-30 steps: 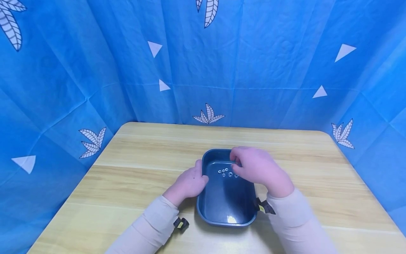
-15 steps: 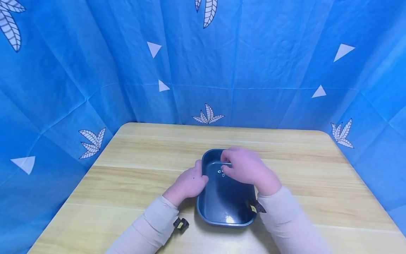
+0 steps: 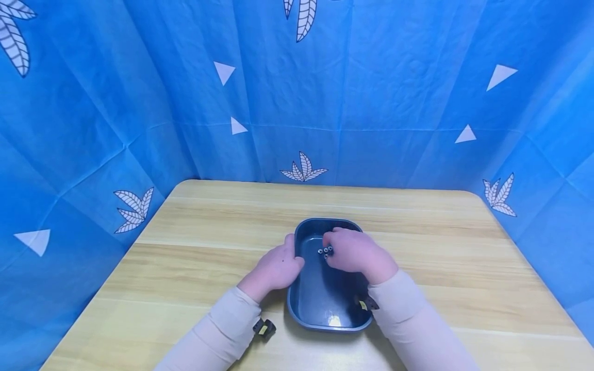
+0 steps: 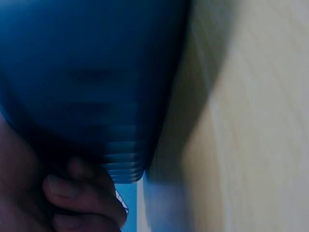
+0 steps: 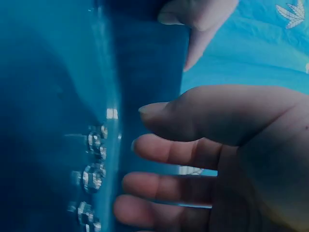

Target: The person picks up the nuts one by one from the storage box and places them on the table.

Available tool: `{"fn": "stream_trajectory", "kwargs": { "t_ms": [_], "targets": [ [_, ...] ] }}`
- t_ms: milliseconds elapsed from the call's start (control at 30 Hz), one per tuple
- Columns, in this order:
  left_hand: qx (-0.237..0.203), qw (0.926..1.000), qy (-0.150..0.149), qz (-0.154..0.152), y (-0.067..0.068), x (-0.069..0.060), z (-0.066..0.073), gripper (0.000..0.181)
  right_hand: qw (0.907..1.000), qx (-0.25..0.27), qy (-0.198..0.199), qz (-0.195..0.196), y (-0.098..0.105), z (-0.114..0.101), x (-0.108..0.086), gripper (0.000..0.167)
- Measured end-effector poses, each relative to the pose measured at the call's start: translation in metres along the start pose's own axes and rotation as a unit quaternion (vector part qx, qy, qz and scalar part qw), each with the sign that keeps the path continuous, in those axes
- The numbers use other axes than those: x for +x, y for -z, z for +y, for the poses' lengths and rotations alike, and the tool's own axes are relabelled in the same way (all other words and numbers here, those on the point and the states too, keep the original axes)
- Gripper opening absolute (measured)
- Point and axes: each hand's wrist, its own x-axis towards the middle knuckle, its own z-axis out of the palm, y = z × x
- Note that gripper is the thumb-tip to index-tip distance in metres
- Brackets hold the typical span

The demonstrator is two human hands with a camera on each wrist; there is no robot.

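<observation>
A dark blue rectangular tray stands on the table, its short side toward the person. My left hand grips its left wall, thumb over the rim; in the left wrist view, curled fingers lie along the outer wall. Inside the tray, several small shiny metal nuts lie toward the far end. My right hand is inside the tray just right of them, hiding part of the floor. In the right wrist view its thumb and fingers are spread apart with nothing between them, near blurred nuts.
The tray sits on a light wood-grain table. A blue patterned curtain hangs behind the table and on both sides. Black straps with yellow labels are on the wrists.
My right hand has moved left, then lower into the tray toward the smaller nuts. It now covers the place where larger nuts showed. The left hand and the tray have hardly moved.
</observation>
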Motion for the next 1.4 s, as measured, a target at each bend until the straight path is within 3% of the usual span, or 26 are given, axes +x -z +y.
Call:
{"fn": "stream_trajectory", "kwargs": {
  "t_ms": [167,500,1000,1400],
  "targets": [
    [0.0,1.0,-0.002,0.003,0.0,0.0,-0.001,0.053,0.9999,-0.005,0.004,-0.011,-0.004,0.001,0.002,0.024],
    [-0.005,1.0,0.005,-0.005,0.0,0.0,-0.001,0.053,0.9994,0.007,0.002,-0.033,-0.009,0.003,0.005,0.007],
    [-0.002,1.0,0.004,-0.003,-0.002,0.002,-0.002,0.055,0.9984,0.0,-0.006,-0.056,-0.014,0.005,0.006,0.016],
    [0.0,1.0,0.004,-0.001,-0.002,0.003,-0.003,0.055,0.9976,-0.042,-0.008,-0.055,-0.018,0.005,0.005,0.022]
  ]
}}
